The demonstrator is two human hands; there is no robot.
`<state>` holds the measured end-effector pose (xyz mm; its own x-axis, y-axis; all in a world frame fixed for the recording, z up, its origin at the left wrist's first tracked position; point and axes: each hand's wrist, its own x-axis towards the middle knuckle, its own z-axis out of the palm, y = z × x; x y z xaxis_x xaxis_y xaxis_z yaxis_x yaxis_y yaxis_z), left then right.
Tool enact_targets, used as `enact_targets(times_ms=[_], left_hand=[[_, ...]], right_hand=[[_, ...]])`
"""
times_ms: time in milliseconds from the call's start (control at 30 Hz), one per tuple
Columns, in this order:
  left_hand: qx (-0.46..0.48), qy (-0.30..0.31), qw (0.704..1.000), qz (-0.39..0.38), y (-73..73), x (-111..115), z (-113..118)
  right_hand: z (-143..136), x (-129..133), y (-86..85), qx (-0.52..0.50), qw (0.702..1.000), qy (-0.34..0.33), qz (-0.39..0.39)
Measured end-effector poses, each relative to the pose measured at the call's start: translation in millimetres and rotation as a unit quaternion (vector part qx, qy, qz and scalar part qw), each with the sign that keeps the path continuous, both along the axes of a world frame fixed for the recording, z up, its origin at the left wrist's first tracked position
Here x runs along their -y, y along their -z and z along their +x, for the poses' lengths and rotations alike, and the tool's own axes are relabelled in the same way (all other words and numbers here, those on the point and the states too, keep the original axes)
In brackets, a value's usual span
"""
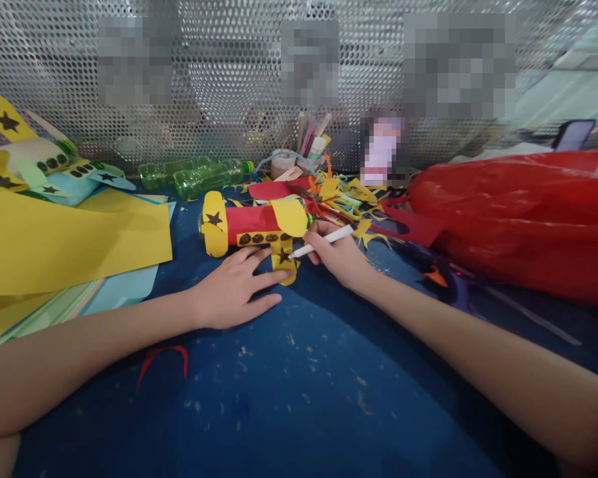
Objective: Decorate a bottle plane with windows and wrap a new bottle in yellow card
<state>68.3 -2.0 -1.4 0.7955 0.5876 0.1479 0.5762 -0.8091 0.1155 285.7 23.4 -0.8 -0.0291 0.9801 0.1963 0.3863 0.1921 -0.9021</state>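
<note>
On the blue table lies a toy airplane (252, 224), a bottle wrapped in red paper with yellow paper parts. Black dots run along its yellow side strip, and a black star marks its tail piece. My left hand (234, 290) rests with fingers spread beside it, fingertips touching the strip and the near yellow wing (290, 273). A white marker (336, 234) is pinched in my right hand (339, 255). Its tip meets the black star on that near wing.
Colored paper sheets (74, 242) and finished bottle planes (44, 159) are at left. Green bottles (212, 176), paper scraps (349, 196) and a pencil cup (284, 161) stand behind. At right are a red plastic bag (518, 219) and a purple glue gun (453, 282).
</note>
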Motion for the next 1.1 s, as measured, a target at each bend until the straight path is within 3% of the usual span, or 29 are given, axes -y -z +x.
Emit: enact_targets(times_ms=[1100], left_hand=[[-0.002,0.0,1.0,0.002,-0.3,0.3,-0.1]], right_hand=[[-0.4,-0.3,0.0,-0.005,1.0,0.002,0.004]])
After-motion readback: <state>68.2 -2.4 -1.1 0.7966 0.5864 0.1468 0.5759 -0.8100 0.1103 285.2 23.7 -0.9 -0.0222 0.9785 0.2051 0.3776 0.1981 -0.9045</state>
